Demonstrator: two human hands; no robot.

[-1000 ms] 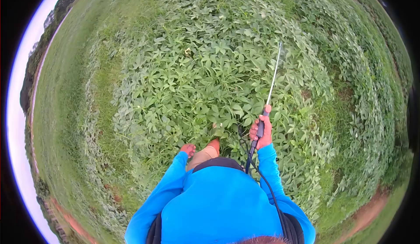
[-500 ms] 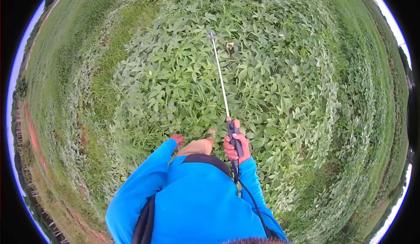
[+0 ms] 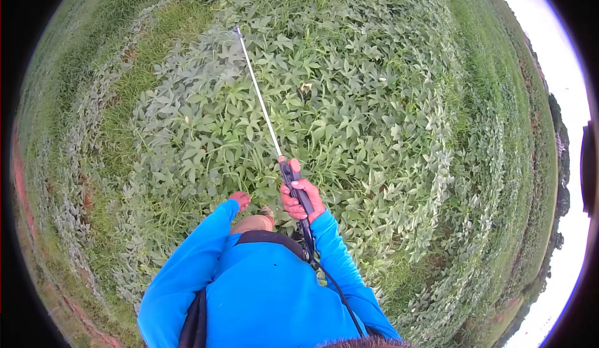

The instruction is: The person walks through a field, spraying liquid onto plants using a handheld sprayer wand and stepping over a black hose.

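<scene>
Right hand clamped on a sprayer lance above leafy rows

Ahead of the blue shirt [image 3: 268, 298], the right hand [image 3: 306, 199] has its fingers wrapped round the dark handle [image 3: 296, 187] of the sprayer lance [image 3: 261, 101]. The metal tube slants away from the shirt, forward and toward its left side, and ends in a small nozzle [image 3: 238, 30] over the foliage. Pale haze softens the leaves around that end. A black hose [image 3: 343, 298] runs from the handle back along the shirt's right sleeve.

The left hand [image 3: 239, 200] hangs just beyond the shirt's left cuff, near the leaves; its fingers look bent, but whether they close on anything I cannot tell. A beige trouser leg [image 3: 253, 224] shows in front of the shirt's hem, and a black strap [image 3: 194, 320] passes beside its left sleeve. Broad-leaved crop plants [image 3: 374, 117] spread ahead of the shirt and to both sides.
</scene>
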